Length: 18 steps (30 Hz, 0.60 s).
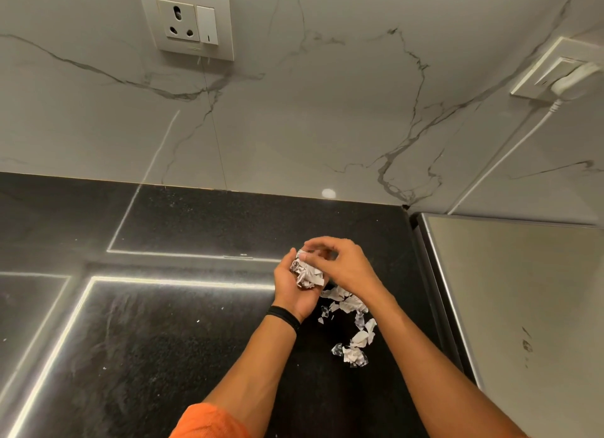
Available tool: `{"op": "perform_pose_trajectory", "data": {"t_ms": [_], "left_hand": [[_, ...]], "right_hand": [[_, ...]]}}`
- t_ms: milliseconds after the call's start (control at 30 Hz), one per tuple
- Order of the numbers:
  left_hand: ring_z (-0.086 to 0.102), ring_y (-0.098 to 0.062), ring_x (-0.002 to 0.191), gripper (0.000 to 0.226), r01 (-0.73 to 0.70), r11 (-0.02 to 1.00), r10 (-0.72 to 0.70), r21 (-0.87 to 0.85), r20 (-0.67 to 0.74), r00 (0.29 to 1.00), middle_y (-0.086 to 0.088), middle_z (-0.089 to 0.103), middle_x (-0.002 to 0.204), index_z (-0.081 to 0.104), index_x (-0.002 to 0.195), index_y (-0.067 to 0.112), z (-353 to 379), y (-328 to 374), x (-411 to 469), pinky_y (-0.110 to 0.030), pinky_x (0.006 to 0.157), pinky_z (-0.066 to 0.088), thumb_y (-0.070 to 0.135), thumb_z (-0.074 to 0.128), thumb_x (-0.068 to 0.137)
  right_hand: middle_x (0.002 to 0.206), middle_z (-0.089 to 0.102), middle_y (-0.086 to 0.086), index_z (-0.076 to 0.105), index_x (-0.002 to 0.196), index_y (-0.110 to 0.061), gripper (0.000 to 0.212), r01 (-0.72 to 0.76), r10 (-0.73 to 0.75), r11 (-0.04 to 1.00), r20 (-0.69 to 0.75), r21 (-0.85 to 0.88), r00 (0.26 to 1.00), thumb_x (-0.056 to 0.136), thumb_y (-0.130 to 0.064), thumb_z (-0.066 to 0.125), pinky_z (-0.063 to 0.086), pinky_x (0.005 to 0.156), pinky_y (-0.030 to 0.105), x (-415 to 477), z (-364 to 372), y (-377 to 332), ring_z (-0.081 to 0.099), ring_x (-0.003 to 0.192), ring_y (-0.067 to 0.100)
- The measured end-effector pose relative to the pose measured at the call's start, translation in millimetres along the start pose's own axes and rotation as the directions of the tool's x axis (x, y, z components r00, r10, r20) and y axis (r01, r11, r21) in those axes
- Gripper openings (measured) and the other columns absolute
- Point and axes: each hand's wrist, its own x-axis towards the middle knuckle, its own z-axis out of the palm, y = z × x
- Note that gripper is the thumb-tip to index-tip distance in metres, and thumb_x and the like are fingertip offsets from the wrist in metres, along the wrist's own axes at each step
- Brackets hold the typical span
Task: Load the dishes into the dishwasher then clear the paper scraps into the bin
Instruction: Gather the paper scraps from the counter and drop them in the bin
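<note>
My left hand (291,290) is cupped palm up over the black countertop (163,356), holding a bundle of crumpled white paper scraps (307,274). My right hand (343,263) hovers just above that bundle, fingertips pinched at its top, touching the paper. Several more torn paper scraps (354,336) lie loose on the counter below and to the right of my hands, in a trail toward the front. No dishes, dishwasher or bin appear in view.
A marble-patterned backsplash (327,111) rises behind the counter with a wall socket (188,21). A steel-sided appliance (510,307) stands at the right edge of the counter. A second socket with a white plug (568,78) is on the right wall.
</note>
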Motion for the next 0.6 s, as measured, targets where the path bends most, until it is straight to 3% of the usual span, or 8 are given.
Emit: {"op": "perform_pose_trajectory", "data": {"t_ms": [100,167,267,367,500,600], "left_hand": [[0.056,-0.035,0.131,0.045,-0.008,0.998,0.009,-0.058,0.019,1.0,-0.022,0.061,0.137,0.059,0.136,0.005,-1.9,4.8,-1.2,-0.045,0.113,0.041,0.032,0.041,0.105],[0.058,-0.035,0.128,0.043,-0.028,0.995,0.03,-0.094,0.016,0.999,-0.022,0.064,0.134,0.061,0.133,0.004,-5.9,9.6,-1.3,-0.046,0.109,0.045,0.031,0.041,0.105],[0.06,-0.035,0.123,0.044,-0.067,0.991,0.068,-0.12,0.001,0.998,-0.022,0.064,0.133,0.063,0.13,0.003,-14.0,20.3,-0.2,-0.047,0.1,0.051,0.031,0.041,0.105],[0.061,-0.035,0.123,0.044,-0.1,0.985,0.096,-0.141,-0.03,0.995,-0.021,0.064,0.133,0.063,0.129,0.003,-21.3,27.7,-0.9,-0.046,0.097,0.052,0.033,0.039,0.106],[0.06,-0.035,0.123,0.044,-0.124,0.982,0.119,-0.142,-0.049,0.992,-0.022,0.063,0.133,0.063,0.129,0.003,-27.4,29.6,-3.6,-0.045,0.1,0.05,0.033,0.04,0.106],[0.059,-0.035,0.125,0.044,-0.129,0.985,0.122,-0.118,-0.066,0.99,-0.021,0.062,0.135,0.062,0.13,0.004,-29.2,30.6,-2.9,-0.045,0.106,0.047,0.033,0.041,0.106]], "right_hand": [[0.099,0.073,-0.018,0.074,0.109,-0.033,0.014,-0.001,0.003,1.0,-0.147,0.015,0.989,0.096,-0.035,0.067,0.054,0.089,0.026,3.0,-4.3,4.0,0.066,0.099,-0.002],[0.102,0.072,-0.016,0.074,0.11,-0.029,0.015,-0.025,0.008,0.997,-0.228,-0.072,0.974,0.098,-0.026,0.065,0.055,0.091,0.028,6.0,-8.3,12.9,0.065,0.099,-0.001],[0.12,0.069,-0.007,0.068,0.126,-0.027,0.03,-0.111,0.077,0.94,-0.118,-0.322,0.99,0.096,-0.022,0.068,0.054,0.099,0.033,8.9,-8.6,29.8,0.064,0.112,0.009],[0.129,0.063,0.0,0.063,0.135,-0.026,0.043,-0.045,0.076,0.815,0.029,-0.578,0.997,0.093,-0.032,0.071,0.047,0.102,0.034,8.5,6.4,43.4,0.058,0.121,0.019],[0.112,0.064,0.0,0.071,0.12,-0.022,0.026,0.102,-0.094,0.762,0.046,-0.64,0.994,0.095,-0.023,0.067,0.045,0.092,0.03,5.1,30.2,50.7,0.06,0.108,0.021],[0.105,0.068,-0.004,0.073,0.114,-0.023,0.022,0.035,-0.058,0.827,-0.023,-0.562,0.998,0.093,-0.021,0.07,0.051,0.089,0.028,6.5,31.9,50.7,0.065,0.1,0.014]]}}
